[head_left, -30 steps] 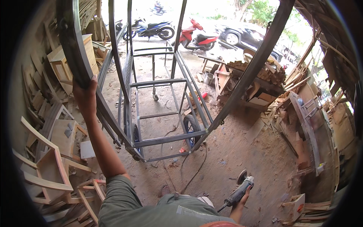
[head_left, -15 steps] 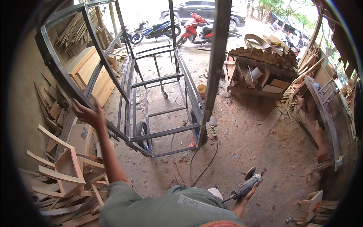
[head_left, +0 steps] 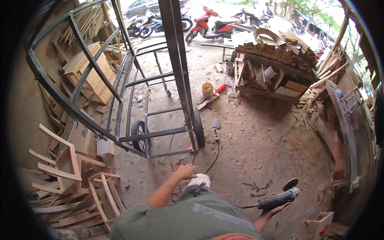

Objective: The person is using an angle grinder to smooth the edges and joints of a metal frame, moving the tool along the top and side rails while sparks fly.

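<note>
In my right hand lies an angle grinder, its grey body resting along the palm and its round disc pointing away from me. The grinder's cord trails from its rear end toward my body. My left hand holds nothing; its fingers are loosely stretched just above my leg, near the pale knee. Ahead and to the left stands a tall welded metal cart frame on black-tyred wheels. Neither hand touches the frame.
A power strip with its cable lies on the dirt floor beside the frame's right wheel. Wooden chair frames and scrap wood crowd the left. A yellow bucket stands ahead; stacked wood blocks top a bench beyond.
My left hand has let go of the frame's curved rail and dropped to near my leg. The grinder has moved slightly right. The view has turned right, so the frame sits further left.
</note>
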Available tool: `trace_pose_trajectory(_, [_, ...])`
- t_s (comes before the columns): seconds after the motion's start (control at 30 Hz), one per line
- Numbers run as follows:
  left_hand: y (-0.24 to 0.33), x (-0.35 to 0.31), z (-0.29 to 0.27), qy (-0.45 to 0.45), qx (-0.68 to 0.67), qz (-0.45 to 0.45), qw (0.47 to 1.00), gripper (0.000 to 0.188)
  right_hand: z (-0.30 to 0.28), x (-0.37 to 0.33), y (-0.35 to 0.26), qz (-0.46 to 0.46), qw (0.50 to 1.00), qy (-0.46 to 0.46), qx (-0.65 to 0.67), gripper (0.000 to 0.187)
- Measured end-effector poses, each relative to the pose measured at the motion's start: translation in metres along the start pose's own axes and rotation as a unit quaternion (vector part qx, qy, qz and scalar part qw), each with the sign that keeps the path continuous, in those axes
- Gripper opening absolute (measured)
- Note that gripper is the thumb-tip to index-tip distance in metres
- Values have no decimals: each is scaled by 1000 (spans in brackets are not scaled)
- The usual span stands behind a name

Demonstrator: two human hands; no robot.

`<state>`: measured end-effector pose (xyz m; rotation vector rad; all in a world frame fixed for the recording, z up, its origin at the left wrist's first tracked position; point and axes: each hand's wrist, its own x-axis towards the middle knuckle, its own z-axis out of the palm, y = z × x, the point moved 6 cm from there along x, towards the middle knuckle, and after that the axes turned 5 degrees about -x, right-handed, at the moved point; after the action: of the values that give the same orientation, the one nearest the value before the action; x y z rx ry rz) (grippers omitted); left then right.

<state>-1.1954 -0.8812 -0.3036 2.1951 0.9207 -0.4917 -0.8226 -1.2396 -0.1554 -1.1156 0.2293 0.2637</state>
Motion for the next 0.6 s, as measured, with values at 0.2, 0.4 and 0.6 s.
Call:
trace_pose_trajectory(0.2, [29, 72, -15, -95, 26, 8, 995, 70, 62, 66, 10, 39, 993, -84, 69, 67])
trace_pose_trajectory(0.4, [79, 185, -84, -80, 49, 40, 995, 63, 152, 143, 49, 82, 988, -102, 77, 67])
trace_pose_trajectory(0.6, [137, 295, -172, -32, 38, 128, 991, 54, 262, 212, 20, 52, 988, -126, 76, 73])
